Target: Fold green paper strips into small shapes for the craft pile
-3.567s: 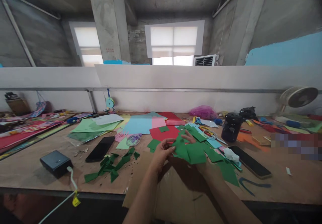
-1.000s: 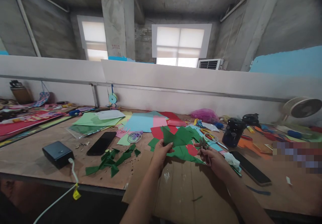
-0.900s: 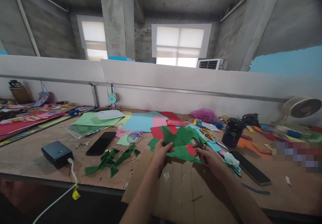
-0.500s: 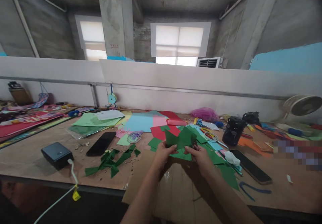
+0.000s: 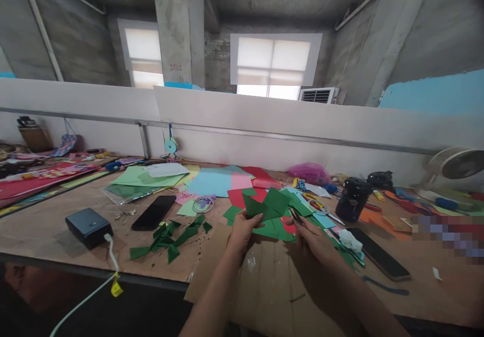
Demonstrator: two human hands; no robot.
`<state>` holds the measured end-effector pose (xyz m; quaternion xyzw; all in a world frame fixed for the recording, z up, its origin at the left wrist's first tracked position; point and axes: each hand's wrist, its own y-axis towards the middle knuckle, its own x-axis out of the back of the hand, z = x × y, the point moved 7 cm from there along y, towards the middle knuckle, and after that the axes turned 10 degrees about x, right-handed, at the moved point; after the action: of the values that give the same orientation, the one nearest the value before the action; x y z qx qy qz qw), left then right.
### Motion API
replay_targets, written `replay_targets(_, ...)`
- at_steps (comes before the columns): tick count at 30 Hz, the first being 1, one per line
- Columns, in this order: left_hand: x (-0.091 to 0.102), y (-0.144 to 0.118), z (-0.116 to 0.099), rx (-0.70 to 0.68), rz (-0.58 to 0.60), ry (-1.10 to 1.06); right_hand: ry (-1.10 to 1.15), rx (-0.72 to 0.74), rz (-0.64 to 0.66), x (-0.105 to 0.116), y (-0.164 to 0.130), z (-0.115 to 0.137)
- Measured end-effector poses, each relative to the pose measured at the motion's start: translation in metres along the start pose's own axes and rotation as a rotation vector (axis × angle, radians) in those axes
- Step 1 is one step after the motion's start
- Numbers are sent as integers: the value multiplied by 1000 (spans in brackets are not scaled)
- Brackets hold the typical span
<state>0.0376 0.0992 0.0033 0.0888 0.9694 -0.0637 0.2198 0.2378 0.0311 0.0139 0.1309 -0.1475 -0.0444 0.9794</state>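
Left hand (image 5: 242,231) pinching green paper (image 5: 266,207); right hand (image 5: 313,238) beside.

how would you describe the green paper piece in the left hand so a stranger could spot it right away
Start at the brown cardboard sheet lying at the near edge of the table; the person's two forearms cross over it. The left hand pinches a dark green paper piece by its lower edge and lifts it. Unlike the green pieces lying flat around it, this one stands raised, with a jagged, pointed top.
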Motion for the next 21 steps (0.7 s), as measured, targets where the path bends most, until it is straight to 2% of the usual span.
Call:
replay_targets(5,-2,-2,-2,-11,19,7,-166,95,128,4,1,10)
replay_targets(9,-3,-1,-1,-5,33,28,-82,30,185,-2,0,9)
replay_targets(15,-4,-1,0,-3,51,49,11,-32,164,-8,-2,22)
replay_targets(21,-6,-1,1,7,76,56,-16,31,145,-7,2,25)
